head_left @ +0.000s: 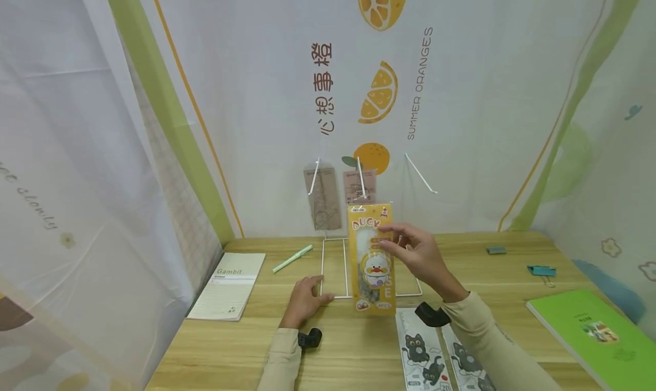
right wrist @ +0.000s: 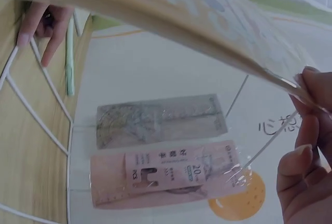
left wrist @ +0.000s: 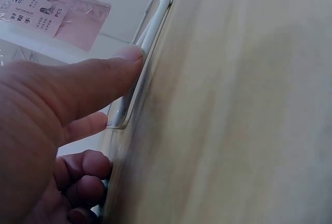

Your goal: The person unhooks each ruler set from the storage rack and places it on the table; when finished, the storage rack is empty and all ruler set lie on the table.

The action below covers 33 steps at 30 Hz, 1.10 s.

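Mostly below the pinch of the right hand (head_left: 419, 257), yellow packet (head_left: 371, 266).

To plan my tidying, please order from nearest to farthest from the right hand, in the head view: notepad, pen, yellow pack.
1. Yellow pack, held in the right hand.
2. Pen, to the left, on the table.
3. Notepad, farther left, near the table's left edge.

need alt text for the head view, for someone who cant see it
A person's right grip holds a yellow duck pack before a white rack where a grey pack and a pink pack hang. The left grip touches the rack's base on a wooden table.
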Each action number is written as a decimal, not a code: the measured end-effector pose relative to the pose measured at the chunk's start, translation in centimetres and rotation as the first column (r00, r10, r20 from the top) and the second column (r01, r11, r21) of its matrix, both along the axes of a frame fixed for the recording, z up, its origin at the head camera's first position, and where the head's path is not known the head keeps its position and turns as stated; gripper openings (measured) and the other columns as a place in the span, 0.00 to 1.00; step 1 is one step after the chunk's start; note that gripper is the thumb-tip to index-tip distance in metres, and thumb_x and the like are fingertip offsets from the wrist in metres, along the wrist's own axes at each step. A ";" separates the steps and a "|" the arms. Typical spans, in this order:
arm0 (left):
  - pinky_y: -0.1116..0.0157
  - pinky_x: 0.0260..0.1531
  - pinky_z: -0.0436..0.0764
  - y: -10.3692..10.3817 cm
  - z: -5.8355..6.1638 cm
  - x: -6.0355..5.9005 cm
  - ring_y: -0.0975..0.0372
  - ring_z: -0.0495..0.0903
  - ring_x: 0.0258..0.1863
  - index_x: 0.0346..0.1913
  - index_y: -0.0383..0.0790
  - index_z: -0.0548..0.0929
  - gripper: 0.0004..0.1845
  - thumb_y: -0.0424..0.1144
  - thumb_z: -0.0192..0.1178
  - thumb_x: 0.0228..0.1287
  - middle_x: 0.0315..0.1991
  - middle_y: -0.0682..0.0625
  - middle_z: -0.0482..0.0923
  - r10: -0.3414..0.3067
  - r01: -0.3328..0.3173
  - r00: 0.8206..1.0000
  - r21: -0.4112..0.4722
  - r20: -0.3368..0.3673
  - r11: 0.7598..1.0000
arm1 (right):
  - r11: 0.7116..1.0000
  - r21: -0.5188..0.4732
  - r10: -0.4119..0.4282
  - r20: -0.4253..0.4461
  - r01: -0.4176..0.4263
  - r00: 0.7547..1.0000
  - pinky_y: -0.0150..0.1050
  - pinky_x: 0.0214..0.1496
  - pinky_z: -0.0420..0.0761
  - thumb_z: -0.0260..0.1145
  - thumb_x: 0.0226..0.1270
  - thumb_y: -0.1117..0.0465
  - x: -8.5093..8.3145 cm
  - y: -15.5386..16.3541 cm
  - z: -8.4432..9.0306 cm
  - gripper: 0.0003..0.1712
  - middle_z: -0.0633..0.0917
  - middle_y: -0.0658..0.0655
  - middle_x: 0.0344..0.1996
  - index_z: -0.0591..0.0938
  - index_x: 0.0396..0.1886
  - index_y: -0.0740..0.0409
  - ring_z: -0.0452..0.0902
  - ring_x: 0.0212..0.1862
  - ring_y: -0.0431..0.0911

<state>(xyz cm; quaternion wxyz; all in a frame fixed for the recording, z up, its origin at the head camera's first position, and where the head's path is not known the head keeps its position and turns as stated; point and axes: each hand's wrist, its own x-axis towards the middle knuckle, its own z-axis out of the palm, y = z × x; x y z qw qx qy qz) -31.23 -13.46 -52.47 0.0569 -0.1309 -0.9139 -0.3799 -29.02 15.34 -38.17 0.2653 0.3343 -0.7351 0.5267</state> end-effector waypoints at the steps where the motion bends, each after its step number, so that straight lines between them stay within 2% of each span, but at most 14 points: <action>1: 0.65 0.29 0.65 0.0 0.0 0.0 0.60 0.63 0.29 0.63 0.28 0.78 0.34 0.45 0.73 0.59 0.28 0.51 0.66 -0.002 0.002 1.000 0.000 -0.003 1.000 | 1.000 -0.016 0.015 0.009 -0.015 1.000 0.32 0.25 0.72 0.70 0.56 0.80 0.2 0.1 0.0 0.18 0.76 0.55 0.25 0.86 0.47 0.67 0.69 0.24 0.40; 6: 0.65 0.31 0.65 0.0 0.0 0.0 0.61 0.63 0.30 0.63 0.28 0.78 0.34 0.46 0.73 0.59 0.28 0.51 0.66 -0.004 0.004 1.000 -0.010 0.000 1.000 | 0.993 -0.077 0.094 0.104 -0.086 0.990 0.30 0.25 0.73 0.68 0.59 0.80 1.8 0.9 -0.5 0.16 0.77 0.54 0.25 0.84 0.48 0.71 0.69 0.24 0.38; 9: 0.65 0.31 0.65 0.1 0.0 0.1 0.60 0.63 0.30 0.63 0.28 0.78 0.34 0.45 0.73 0.59 0.27 0.51 0.66 -0.003 0.003 1.000 -0.007 0.002 1.000 | 0.991 -0.095 0.120 0.252 -0.099 0.960 0.30 0.27 0.76 0.69 0.62 0.76 3.0 1.5 -1.6 0.15 0.79 0.51 0.26 0.83 0.49 0.73 0.72 0.25 0.36; 11: 0.65 0.32 0.65 0.1 0.1 0.2 0.60 0.63 0.31 0.63 0.28 0.78 0.34 0.45 0.73 0.59 0.28 0.51 0.66 -0.003 0.003 1.000 -0.002 0.002 1.000 | 0.988 -0.111 0.143 0.375 -0.109 0.916 0.30 0.31 0.79 0.69 0.63 0.73 3.8 1.9 -2.5 0.16 0.81 0.49 0.29 0.81 0.51 0.75 0.74 0.28 0.35; 13: 0.64 0.32 0.65 0.1 0.2 0.2 0.59 0.63 0.31 0.63 0.27 0.78 0.33 0.44 0.73 0.59 0.28 0.51 0.66 -0.004 0.004 1.000 0.001 -0.004 1.000 | 0.985 -0.130 0.166 0.499 -0.115 0.851 0.31 0.35 0.81 0.70 0.65 0.70 4.5 2.1 -3.5 0.20 0.84 0.47 0.33 0.79 0.53 0.77 0.79 0.31 0.35; 14: 0.64 0.33 0.65 0.1 0.3 0.2 0.59 0.63 0.31 0.63 0.27 0.78 0.33 0.44 0.73 0.59 0.28 0.51 0.66 -0.003 0.003 1.000 -0.003 -0.006 1.000 | 0.985 -0.132 0.169 0.554 -0.114 0.815 0.30 0.33 0.80 0.70 0.65 0.69 4.8 2.2 -4.0 0.21 0.85 0.46 0.35 0.79 0.55 0.77 0.78 0.30 0.35; 16: 0.63 0.34 0.66 0.1 0.5 0.2 0.59 0.64 0.32 0.63 0.28 0.78 0.33 0.44 0.73 0.59 0.28 0.50 0.66 0.000 0.000 1.000 -0.009 -0.009 1.000 | 0.985 -0.131 0.170 0.650 -0.112 0.740 0.29 0.29 0.75 0.70 0.66 0.67 5.2 2.2 -4.9 0.23 0.87 0.45 0.36 0.78 0.56 0.77 0.74 0.25 0.33; 19: 0.62 0.34 0.67 0.1 0.6 0.2 0.58 0.64 0.33 0.62 0.27 0.78 0.33 0.44 0.73 0.59 0.29 0.49 0.67 0.003 -0.003 1.000 -0.016 -0.016 1.000 | 0.993 -0.076 0.119 0.750 -0.095 0.651 0.28 0.21 0.63 0.73 0.64 0.62 5.4 2.1 -6.4 0.25 0.85 0.46 0.28 0.80 0.56 0.72 0.61 0.18 0.33; 20: 0.61 0.34 0.67 0.1 0.6 0.2 0.58 0.65 0.33 0.62 0.27 0.78 0.33 0.44 0.73 0.59 0.29 0.49 0.67 0.003 -0.004 1.000 -0.018 -0.019 1.000 | 0.993 -0.063 0.112 0.766 -0.100 0.633 0.28 0.19 0.60 0.73 0.64 0.61 5.5 2.0 -6.9 0.25 0.83 0.46 0.25 0.80 0.56 0.71 0.56 0.16 0.34; 23: 0.61 0.34 0.68 0.1 0.6 0.2 0.58 0.65 0.33 0.62 0.27 0.78 0.33 0.44 0.73 0.59 0.29 0.49 0.68 0.004 -0.004 1.000 -0.022 -0.022 1.000 | 0.989 -0.070 0.135 0.800 -0.133 0.585 0.27 0.18 0.58 0.74 0.63 0.61 5.8 1.6 -8.3 0.25 0.76 0.46 0.18 0.80 0.55 0.73 0.53 0.14 0.33; 28: 0.61 0.35 0.68 0.1 0.6 0.2 0.58 0.65 0.34 0.62 0.27 0.78 0.33 0.44 0.73 0.59 0.28 0.50 0.67 0.004 -0.005 1.000 -0.027 -0.026 1.000 | 0.976 -0.083 0.183 0.812 -0.199 0.554 0.26 0.17 0.59 0.72 0.63 0.66 6.1 1.3 -10.1 0.23 0.74 0.44 0.14 0.80 0.53 0.77 0.54 0.12 0.31; 33: 0.61 0.35 0.67 0.1 0.7 0.1 0.59 0.65 0.33 0.61 0.27 0.79 0.32 0.44 0.73 0.58 0.27 0.50 0.67 0.004 -0.005 0.999 -0.021 -0.036 1.000 | 0.973 -0.059 0.178 0.807 -0.222 0.563 0.27 0.17 0.58 0.70 0.62 0.69 6.1 0.7 -10.8 0.20 0.74 0.46 0.14 0.80 0.51 0.79 0.53 0.12 0.32</action>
